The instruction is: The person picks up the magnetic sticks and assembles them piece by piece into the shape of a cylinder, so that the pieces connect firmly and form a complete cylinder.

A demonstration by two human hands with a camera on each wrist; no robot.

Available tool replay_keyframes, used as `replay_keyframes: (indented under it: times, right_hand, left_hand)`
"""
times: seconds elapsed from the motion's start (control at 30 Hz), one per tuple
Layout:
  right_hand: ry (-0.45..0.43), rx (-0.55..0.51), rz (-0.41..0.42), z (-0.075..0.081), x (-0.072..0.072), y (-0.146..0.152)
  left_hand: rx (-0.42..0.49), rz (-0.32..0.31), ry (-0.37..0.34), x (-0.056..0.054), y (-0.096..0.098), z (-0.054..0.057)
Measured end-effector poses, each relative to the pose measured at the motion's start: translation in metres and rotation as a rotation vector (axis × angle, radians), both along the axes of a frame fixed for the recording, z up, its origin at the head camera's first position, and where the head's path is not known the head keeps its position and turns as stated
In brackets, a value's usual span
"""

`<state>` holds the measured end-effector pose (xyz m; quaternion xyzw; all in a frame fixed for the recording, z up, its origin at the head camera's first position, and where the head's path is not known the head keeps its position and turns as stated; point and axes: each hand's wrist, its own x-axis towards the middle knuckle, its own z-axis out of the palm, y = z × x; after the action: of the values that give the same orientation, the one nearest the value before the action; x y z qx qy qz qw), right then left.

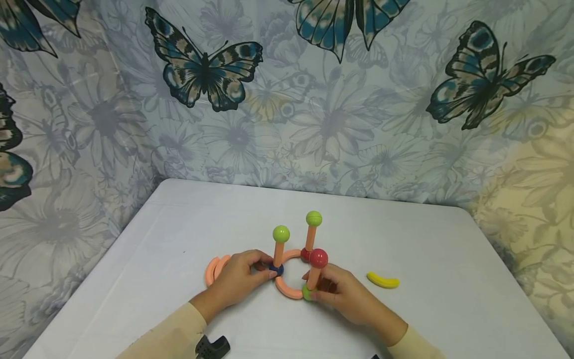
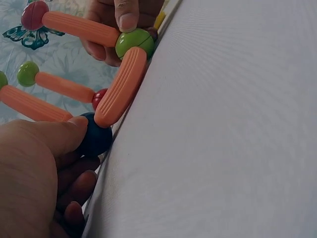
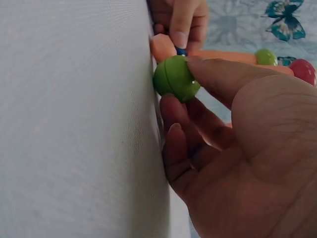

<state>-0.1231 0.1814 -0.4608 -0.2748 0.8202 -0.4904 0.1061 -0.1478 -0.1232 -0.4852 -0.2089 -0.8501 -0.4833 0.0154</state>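
A toy frame of orange sticks and balls stands mid-table. My left hand point(image 1: 263, 268) pinches the dark blue ball point(image 1: 276, 270) at the foot of an upright stick topped by a green ball point(image 1: 281, 234). My right hand point(image 1: 316, 293) pinches the green base ball point(image 1: 307, 292) under a stick topped by a red ball point(image 1: 318, 258). A curved orange piece point(image 1: 287, 288) joins these two base balls. In the left wrist view my thumb lies on the blue ball point(image 2: 96, 140). The right wrist view shows my thumb and fingers around the green ball point(image 3: 176, 78).
A third upright stick with a green top ball point(image 1: 314, 218) rises from a red base ball behind. Two spare orange curved pieces point(image 1: 216, 268) lie left of my left hand. A yellow curved piece point(image 1: 382, 280) lies to the right. Butterfly curtains surround the white table point(image 1: 179, 219).
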Motion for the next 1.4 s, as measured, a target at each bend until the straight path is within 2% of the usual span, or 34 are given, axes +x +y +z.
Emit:
replay_keyframes:
  times: [0.3, 0.53, 0.7, 0.9, 0.97, 1.07, 1.2, 1.33, 1.4]
  right_hand:
    - [-0.006, 0.011, 0.003, 0.001, 0.001, 0.000]
    - [-0.016, 0.006, 0.007, 0.000, 0.001, 0.000]
    - [-0.014, 0.005, 0.006, 0.000, 0.001, 0.001]
    - [-0.012, 0.012, 0.006, 0.001, 0.001, 0.001]
    - [-0.005, 0.014, 0.005, 0.001, 0.001, 0.002]
    - [0.007, 0.011, 0.007, 0.001, 0.001, 0.002]
    - [0.018, 0.003, 0.012, 0.000, 0.001, 0.002]
    - [0.016, 0.001, 0.013, -0.001, 0.001, 0.002]
    - [0.007, 0.002, 0.013, -0.001, 0.001, 0.002]
  left_hand:
    - [-0.025, 0.013, 0.002, 0.002, 0.000, 0.006]
    - [-0.003, 0.004, -0.040, 0.001, -0.003, 0.010]
    - [0.030, 0.000, -0.080, -0.003, -0.011, 0.019]
    - [0.179, 0.025, -0.191, -0.013, -0.037, 0.036]
    - [0.222, 0.025, -0.202, -0.017, -0.049, 0.042]
    - [0.231, 0.045, -0.205, -0.022, -0.069, 0.049]
    - [0.201, 0.061, -0.248, -0.030, -0.095, 0.049]
    - [0.228, -0.002, -0.355, -0.034, -0.117, 0.042]
    - [0.199, -0.034, -0.404, -0.034, -0.126, 0.038]
